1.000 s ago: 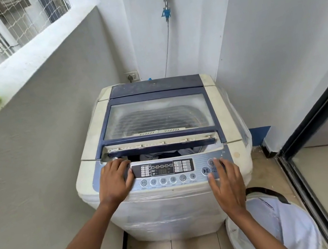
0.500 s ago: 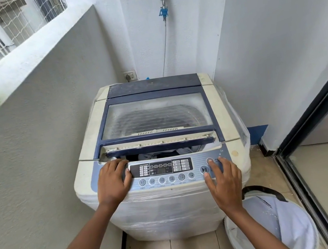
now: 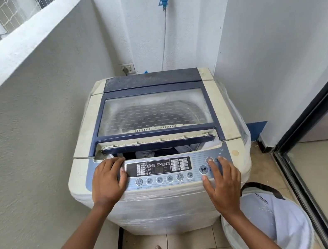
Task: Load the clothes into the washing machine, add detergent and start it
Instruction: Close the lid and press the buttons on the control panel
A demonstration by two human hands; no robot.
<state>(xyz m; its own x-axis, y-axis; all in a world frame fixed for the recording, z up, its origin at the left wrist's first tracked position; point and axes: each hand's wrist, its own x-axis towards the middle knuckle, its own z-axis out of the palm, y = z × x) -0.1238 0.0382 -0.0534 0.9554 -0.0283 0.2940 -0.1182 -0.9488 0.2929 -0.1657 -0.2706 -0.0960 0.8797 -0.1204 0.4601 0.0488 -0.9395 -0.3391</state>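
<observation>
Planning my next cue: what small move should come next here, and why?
Probably press down with the right hand: its index finger rests on the round button above the play/pause button, the display looks unlit, and clothes are inside.

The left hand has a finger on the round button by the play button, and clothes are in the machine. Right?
Wrong hand: in the head view the right hand has a finger on the round button by the play button; the left hand rests further left. Clothes are in the machine.
</observation>
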